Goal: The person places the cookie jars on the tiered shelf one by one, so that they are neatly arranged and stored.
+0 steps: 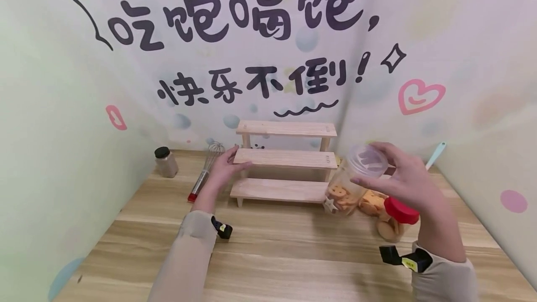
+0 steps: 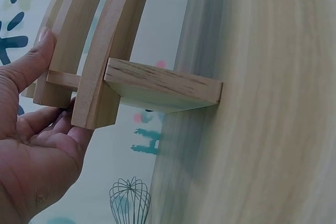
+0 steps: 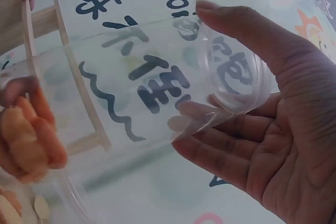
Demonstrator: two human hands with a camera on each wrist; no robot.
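A three-tier wooden shelf (image 1: 278, 189) stands on the table against the back wall. My left hand (image 1: 226, 168) grips the left end of its middle tier, and in the left wrist view the thumb (image 2: 34, 64) lies on one face with the fingers behind the other. My right hand (image 1: 404, 174) holds a clear jar (image 1: 350, 183) around its lidded top, with thumb and fingers on opposite sides. Orange-brown cookies (image 3: 29, 140) are gathered at the jar's bottom. It is at the shelf's right end, overlapping the lowest tier in the head view; whether it touches the table I cannot tell.
Left of the shelf are a whisk (image 1: 205, 171) and a small black-lidded jar (image 1: 166, 163). Behind my right hand stand a red-lidded jar (image 1: 400, 216) of cookies, more cookies (image 1: 371, 203) and a light-blue handle (image 1: 436, 154). Printed cloth walls surround the table (image 1: 268, 255).
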